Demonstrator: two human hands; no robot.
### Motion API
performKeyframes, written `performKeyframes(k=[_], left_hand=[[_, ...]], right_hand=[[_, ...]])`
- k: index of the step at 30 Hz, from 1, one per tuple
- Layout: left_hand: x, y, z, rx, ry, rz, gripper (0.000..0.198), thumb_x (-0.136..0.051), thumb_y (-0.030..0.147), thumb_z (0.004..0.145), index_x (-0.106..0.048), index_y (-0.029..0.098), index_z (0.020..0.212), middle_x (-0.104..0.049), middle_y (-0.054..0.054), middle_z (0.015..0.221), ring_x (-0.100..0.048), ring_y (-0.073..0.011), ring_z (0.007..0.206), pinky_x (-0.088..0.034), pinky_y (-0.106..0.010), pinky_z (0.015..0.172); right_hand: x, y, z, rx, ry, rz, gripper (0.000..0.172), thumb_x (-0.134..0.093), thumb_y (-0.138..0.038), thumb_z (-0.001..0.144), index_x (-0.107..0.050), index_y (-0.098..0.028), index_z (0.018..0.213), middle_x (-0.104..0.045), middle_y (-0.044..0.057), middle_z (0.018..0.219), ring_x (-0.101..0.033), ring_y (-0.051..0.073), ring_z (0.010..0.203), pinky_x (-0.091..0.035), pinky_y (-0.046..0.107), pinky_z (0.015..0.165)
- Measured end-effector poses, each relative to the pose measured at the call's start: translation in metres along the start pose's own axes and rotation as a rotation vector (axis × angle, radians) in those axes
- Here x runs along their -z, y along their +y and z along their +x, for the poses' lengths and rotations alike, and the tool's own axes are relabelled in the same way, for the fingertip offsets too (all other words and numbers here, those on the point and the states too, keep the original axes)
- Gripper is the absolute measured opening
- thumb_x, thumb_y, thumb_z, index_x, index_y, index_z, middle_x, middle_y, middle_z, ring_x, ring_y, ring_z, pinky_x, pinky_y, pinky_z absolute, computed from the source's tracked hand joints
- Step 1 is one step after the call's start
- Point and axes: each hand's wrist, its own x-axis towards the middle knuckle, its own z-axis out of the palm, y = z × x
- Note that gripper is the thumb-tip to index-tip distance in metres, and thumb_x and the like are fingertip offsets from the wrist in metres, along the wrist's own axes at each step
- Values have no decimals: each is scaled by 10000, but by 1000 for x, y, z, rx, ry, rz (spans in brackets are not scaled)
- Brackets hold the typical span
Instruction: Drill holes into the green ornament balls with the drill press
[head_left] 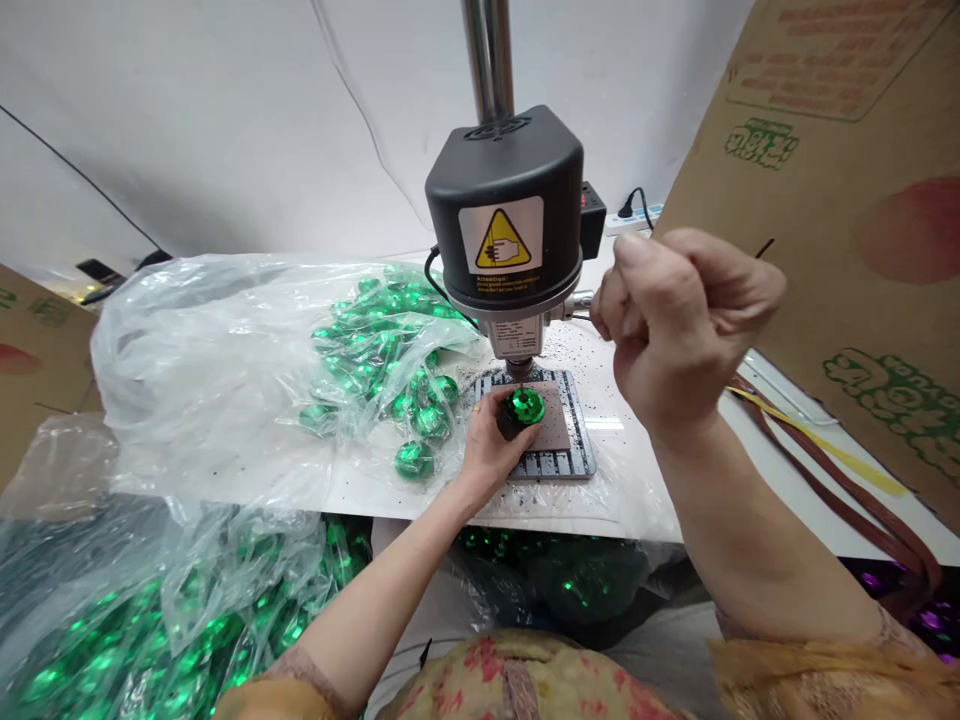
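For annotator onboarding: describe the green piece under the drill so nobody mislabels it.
Find the black drill press bearing a yellow warning triangle. Go down to its slotted metal base and the brownish pad on top. The target is the shiny green piece there, set apart from the other green pieces by the left hand holding it.

A: Seeing a plain, smooth off-white wall (225,150) across the back, with a thin pale cable (345,85) trailing down it?

B: Yep. Also noticing a glossy white flat tabletop (626,455) in front, catching a small bright streak of light.

A: And on the sides?

B: Got a tall brown cardboard box (810,330) filling the right, printed in green and red, lol, plus a lower brown cardboard box (37,370) at far left.

A: Lighting?

B: Looks soft and pale, kinda greyish up on the wall.
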Motion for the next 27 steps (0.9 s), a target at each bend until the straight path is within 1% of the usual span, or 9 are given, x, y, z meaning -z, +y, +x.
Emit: performKeyframes(k=[2,4,7,10,13,18,23,25,27], left_hand=[[-1,-1,-11,-34,61,85,348,-744,238,803,-555,217,1094,-648,-73,1048,-636,-262,1011,-520,-439,906],[0,-2,-20,-79,110,138,395,-763,256,788,-530,222,1105,-625,-83,1066,-623,-272,1030,-514,-447,910],[6,-2,-27,-84,252,203,588,-860,346,686,-474,219,1110,-553,-114,1167,-563,-310,1133,-480,-478,961],[21,4,-29,-73,447,261,574,-861,417,681,-419,228,993,-500,-93,1106,-529,-297,1109,-451,-479,963],[40,15,-32,-191,556,242,486,-804,364,737,-374,243,927,-477,-52,1042,-524,-251,1046,-438,-446,948],[71,38,-27,-373,740,121,319,-652,210,771,-377,239,928,-480,-20,973,-551,-201,929,-442,-421,908],[97,62,-10,-540,987,170,238,-600,260,756,-401,230,883,-440,9,865,-592,-203,834,-484,-418,802],[103,71,-6,-609,1026,185,226,-603,270,742,-426,229,877,-439,9,841,-611,-217,822,-505,-419,758],[110,79,-2,-707,1015,202,240,-621,255,710,-467,230,893,-451,4,833,-631,-234,812,-530,-447,747]], right_hand=[[-2,-2,7,-27,-8,-75,485,-596,-375,909,-321,-221,541,-314,-43,462,-316,89,412,-271,314,426],[-2,0,8,-21,-3,-105,500,-584,-416,914,-308,-226,544,-342,-38,460,-312,93,411,-284,318,425],[-4,2,10,1,20,-40,495,-602,-329,911,-304,-220,530,-325,-45,450,-297,79,403,-253,306,419],[-6,1,16,10,11,42,471,-608,-189,894,-343,-209,506,-299,-60,434,-282,55,392,-237,287,419],[-8,-1,23,-6,4,63,479,-614,-169,888,-349,-202,490,-292,-66,433,-266,39,391,-232,278,418],[-9,-3,26,-54,-6,-1,528,-627,-336,902,-323,-201,491,-299,-67,439,-274,21,397,-255,246,411],[-10,-3,26,-87,5,29,527,-642,-362,889,-337,-195,493,-313,-68,431,-276,21,392,-252,240,412],[-9,-3,26,-101,-4,42,527,-635,-374,893,-340,-194,496,-314,-68,430,-269,26,391,-248,244,412],[-8,-4,27,-131,-26,78,499,-624,-338,904,-373,-188,499,-331,-67,436,-288,30,397,-244,240,418]])
